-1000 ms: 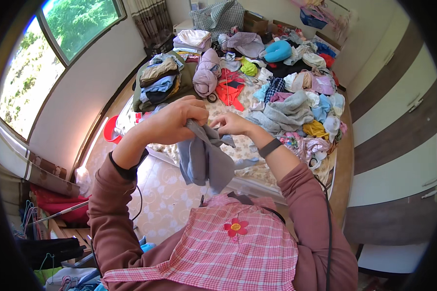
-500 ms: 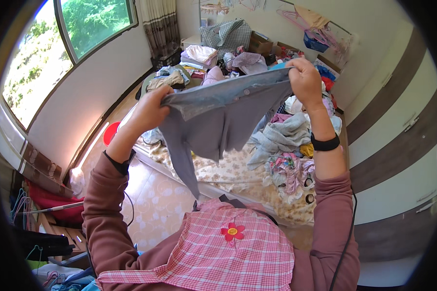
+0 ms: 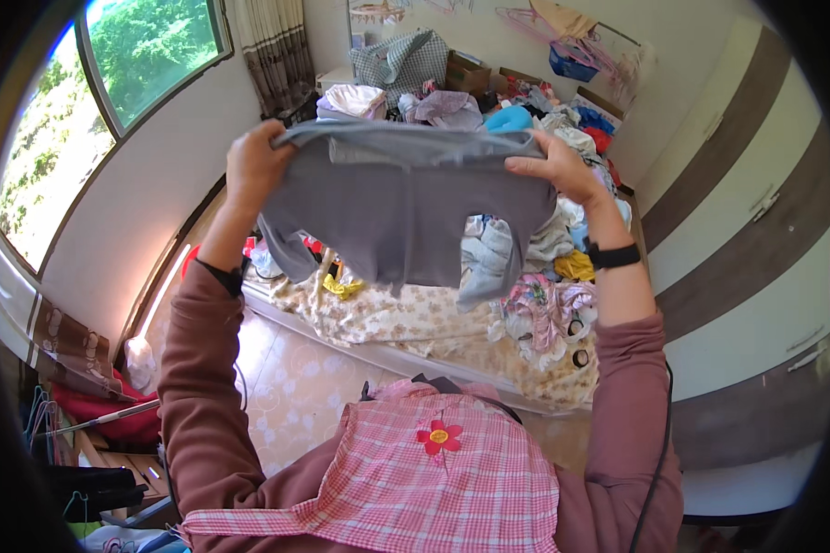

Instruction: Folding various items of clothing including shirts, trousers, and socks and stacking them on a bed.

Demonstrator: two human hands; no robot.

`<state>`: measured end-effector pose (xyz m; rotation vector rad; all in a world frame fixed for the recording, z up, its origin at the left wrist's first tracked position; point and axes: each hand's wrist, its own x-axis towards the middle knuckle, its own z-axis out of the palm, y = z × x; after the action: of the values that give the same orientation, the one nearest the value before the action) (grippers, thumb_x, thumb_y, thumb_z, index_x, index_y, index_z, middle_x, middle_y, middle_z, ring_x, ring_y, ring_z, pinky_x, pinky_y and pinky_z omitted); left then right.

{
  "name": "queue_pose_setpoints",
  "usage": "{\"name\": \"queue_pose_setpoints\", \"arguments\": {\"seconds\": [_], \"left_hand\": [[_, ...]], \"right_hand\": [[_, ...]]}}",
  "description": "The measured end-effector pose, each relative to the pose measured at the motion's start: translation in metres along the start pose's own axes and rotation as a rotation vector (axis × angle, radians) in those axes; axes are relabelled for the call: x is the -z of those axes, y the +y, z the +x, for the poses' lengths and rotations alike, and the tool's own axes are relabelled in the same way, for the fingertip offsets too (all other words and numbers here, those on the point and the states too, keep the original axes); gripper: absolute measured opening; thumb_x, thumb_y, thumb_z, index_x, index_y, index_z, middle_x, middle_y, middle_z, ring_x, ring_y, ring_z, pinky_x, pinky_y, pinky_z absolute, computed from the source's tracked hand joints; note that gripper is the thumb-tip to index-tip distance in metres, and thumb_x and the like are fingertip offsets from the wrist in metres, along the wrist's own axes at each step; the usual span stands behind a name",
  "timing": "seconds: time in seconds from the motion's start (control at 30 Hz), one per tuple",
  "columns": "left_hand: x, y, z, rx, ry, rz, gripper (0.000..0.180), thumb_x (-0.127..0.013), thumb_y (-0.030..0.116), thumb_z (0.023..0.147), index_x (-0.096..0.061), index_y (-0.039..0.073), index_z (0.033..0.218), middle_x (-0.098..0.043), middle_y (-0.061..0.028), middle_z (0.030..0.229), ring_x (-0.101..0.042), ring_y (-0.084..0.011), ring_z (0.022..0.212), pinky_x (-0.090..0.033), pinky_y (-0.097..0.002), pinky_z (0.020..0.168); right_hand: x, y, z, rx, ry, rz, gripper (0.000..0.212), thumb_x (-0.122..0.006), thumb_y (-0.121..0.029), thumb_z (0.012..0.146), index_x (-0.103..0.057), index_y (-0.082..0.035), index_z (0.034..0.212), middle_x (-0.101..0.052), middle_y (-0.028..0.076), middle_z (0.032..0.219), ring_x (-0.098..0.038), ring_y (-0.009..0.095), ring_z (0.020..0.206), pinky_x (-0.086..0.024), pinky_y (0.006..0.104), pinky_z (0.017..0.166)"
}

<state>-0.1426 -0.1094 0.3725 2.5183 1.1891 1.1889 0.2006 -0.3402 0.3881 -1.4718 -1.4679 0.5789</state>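
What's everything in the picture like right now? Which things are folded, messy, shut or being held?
Gray garment: held up, spread wide, lower part hanging.
Left hand: closed on the garment's upper left edge.
Right hand: closed on its upper right edge.
Pale cloth stack: looks folded.
Pink floral clothes: crumpled.
Wardrobe doors: look shut.
Curtain: gathered beside the window.
Pink checked apron: worn.

The grey garment (image 3: 369, 207) looks like thin, matt cloth.
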Motion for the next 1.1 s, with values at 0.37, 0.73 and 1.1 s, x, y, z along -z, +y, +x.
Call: {"name": "queue_pose_setpoints", "arguments": {"seconds": [0.37,0.73,1.1], "left_hand": [[-0.059,-0.040,-0.039,0.062,-0.531,-0.315,0.020,-0.067,0.017,0.078,-0.066,0.001,0.089,-0.062,-0.0065,0.070,-0.057,-0.0150,0.067,-0.045,-0.0313,0.066],[-0.107,-0.027,-0.111,0.403,0.310,-0.741,0.027,-0.056,0.028,0.091,-0.061,0.001,0.090,-0.057,-0.0048,0.071,-0.049,-0.0122,0.066,-0.041,-0.0258,0.063],[0.027,0.015,-0.090,-0.231,0.977,-0.097,0.014,-0.060,0.016,0.088,-0.059,0.006,0.077,-0.056,-0.0071,0.063,-0.056,-0.0212,0.052,-0.045,-0.0299,0.051]], "right_hand": [[-0.003,0.000,-0.014,0.356,0.674,-0.411,0.019,-0.072,-0.015,0.077,-0.068,-0.005,0.093,-0.064,0.007,0.081,-0.057,0.017,0.074,-0.045,0.0273,0.069],[-0.039,0.011,-0.076,0.269,0.945,-0.449,0.020,-0.072,-0.016,0.079,-0.067,-0.005,0.096,-0.065,0.004,0.076,-0.053,0.007,0.068,-0.044,0.0232,0.064],[-0.004,-0.070,-0.151,0.702,1.242,-0.904,0.016,-0.074,-0.006,0.077,-0.066,-0.003,0.091,-0.064,0.005,0.077,-0.056,0.009,0.065,-0.044,0.0223,0.058]]}}
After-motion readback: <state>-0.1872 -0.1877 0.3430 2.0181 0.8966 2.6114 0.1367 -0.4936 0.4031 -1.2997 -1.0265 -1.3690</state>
